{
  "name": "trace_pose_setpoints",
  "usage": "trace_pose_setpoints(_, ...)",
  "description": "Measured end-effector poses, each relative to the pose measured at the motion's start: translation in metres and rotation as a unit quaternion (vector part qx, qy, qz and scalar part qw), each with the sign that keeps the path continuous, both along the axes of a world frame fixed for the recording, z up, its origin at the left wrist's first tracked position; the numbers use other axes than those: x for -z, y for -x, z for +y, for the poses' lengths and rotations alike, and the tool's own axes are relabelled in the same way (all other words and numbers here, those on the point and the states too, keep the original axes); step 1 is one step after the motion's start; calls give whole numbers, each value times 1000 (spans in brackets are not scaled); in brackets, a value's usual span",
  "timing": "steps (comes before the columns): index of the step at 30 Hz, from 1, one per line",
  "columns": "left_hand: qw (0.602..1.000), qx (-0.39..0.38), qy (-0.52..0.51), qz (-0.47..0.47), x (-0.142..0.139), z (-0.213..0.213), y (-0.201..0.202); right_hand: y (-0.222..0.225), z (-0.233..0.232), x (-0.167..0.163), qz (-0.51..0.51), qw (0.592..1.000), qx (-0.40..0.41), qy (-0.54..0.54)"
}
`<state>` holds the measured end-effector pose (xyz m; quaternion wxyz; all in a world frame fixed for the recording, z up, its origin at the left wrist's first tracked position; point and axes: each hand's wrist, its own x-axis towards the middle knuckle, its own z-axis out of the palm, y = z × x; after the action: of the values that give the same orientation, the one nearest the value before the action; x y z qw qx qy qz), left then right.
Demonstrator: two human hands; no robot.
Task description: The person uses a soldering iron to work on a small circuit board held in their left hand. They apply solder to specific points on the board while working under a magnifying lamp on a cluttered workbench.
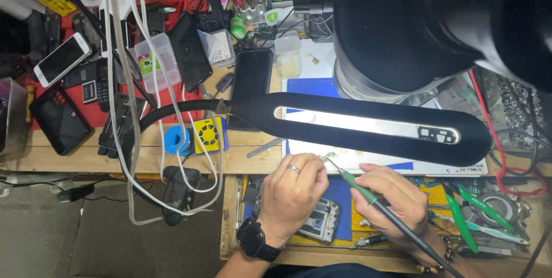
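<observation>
Below the black lamp head [379, 125], left to right: the left hand [293, 189], closed on a small part at the counter [57, 157] edge, then the right hand [391, 197], clamped on one green-handled soldering iron [368, 192] whose tip meets that part. Soldering looks underway; the next touch needs a steady tip. One opened phone [322, 220] lies under the wrists, two green-handled pliers [460, 220] right of them

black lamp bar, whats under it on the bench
Under the lamp bar lies a white mat with a blue pad showing above. The bar covers the strip between. The left hand and soldering iron work at its near edge.
</observation>
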<state>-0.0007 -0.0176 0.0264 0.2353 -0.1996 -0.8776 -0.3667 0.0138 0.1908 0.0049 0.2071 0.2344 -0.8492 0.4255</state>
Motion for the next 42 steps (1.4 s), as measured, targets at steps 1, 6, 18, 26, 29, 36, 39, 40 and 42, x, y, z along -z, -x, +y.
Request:
trace_pose_setpoints(1, 1000, 1, 1, 0, 0, 0, 1, 0, 0, 0, 1, 1000, 0, 2)
trace_pose_setpoints(6, 1000, -1, 0, 5, 2, 0, 0, 0, -1, -1, 9, 1000, -10, 1)
trace_pose_setpoints(18, 1000, -4, -5, -1, 4, 0, 0, 2, -1, -2, 29, 999, -26, 0)
trace_pose_setpoints(26, 1000, -7, -8, -6, 4, 0, 0, 1, -1, -1, 23, 1000, -19, 4)
trace_pose_setpoints(29, 1000, -8, -9, -4, 3, 0, 0, 1, 0, -1, 30, 999, -27, -3)
trace_pose_setpoints(36, 1000, -11, -9, -4, 3, 1, 1, 1, -1, -1, 24, 999, -21, -1)
trace_pose_setpoints(39, 1000, -11, -5, -8, 3, 1, 1, 1, -1, -1, 26, 999, -25, 2)
trace_pose_setpoints(40, 1000, -10, -6, -9, 3, 1, 1, 1, -1, -1, 21, 999, -25, 4)
trace_pose_setpoints(42, 1000, -9, -7, -10, 3, 0, 1, 1, -1, -1, 21, 999, -23, 4)
